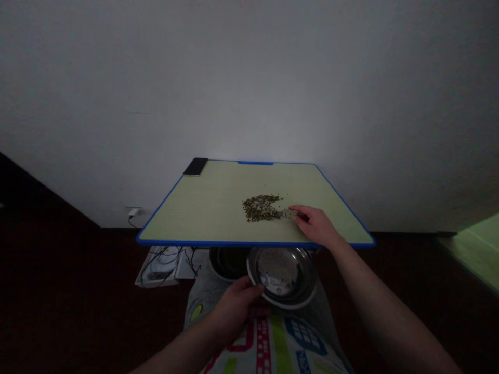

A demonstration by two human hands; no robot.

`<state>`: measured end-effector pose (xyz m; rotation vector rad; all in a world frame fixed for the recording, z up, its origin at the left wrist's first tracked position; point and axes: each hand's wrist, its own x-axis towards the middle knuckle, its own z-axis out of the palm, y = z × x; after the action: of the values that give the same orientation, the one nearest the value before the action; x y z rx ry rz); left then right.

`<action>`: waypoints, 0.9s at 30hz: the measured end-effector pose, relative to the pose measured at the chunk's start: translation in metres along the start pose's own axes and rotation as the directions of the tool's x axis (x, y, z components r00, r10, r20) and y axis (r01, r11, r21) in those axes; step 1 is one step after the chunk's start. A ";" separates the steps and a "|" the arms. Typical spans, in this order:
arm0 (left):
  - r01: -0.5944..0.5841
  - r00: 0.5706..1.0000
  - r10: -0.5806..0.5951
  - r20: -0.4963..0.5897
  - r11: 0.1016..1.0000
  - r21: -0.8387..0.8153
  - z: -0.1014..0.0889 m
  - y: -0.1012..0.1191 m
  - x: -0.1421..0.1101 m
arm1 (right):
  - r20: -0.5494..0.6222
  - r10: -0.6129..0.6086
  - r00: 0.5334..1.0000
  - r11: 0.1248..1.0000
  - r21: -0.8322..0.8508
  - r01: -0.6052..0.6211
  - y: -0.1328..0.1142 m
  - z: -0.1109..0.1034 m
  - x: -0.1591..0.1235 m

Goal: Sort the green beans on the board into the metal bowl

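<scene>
My left hand (244, 301) is closed on the near-left rim of a shiny metal bowl (312, 291), thumb over the edge. The bowl sits tilted over my lap, just below the table's front edge, with pale grains in its bottom. On the tabletop (195, 208), my right hand (314, 223) pinches a small pale, flat-ended tool (287, 213); its kind is too dim to make out. The tool's tip touches the right side of a spread of small brownish-green grains (259, 208). A few grains lie scattered behind the spread.
A second metal bowl (230, 262), dark inside, rests behind and left of the held one. A black phone (195, 166) lies at the table's back left corner. Below left are a white box (158, 267) with cables and a plugged-in charger (133, 212). The table meets a wall.
</scene>
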<state>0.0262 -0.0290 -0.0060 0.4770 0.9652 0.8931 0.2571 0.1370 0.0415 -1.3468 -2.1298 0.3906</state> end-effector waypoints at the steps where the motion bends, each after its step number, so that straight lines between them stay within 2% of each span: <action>1: 0.001 1.000 -0.001 0.005 1.000 0.000 0.000 0.001 0.000 | 0.002 0.000 1.000 1.000 -0.003 0.000 0.000 0.000 0.000; 12: 0.000 1.000 0.000 0.007 1.000 0.005 0.001 0.000 -0.002 | 0.003 0.001 1.000 1.000 -0.018 -0.001 -0.003 0.002 0.001; 20: 0.003 1.000 -0.003 0.003 1.000 0.000 0.000 0.001 -0.002 | -0.051 0.035 0.998 0.999 -0.017 -0.035 -0.002 0.001 -0.002; 27: -0.001 1.000 0.001 0.022 1.000 0.006 0.000 0.000 0.000 | -0.037 0.028 0.999 0.999 -0.023 -0.029 -0.002 0.003 0.000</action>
<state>0.0262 -0.0290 -0.0064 0.4913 0.9477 0.8847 0.2539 0.1365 0.0400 -1.3884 -2.0935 0.3512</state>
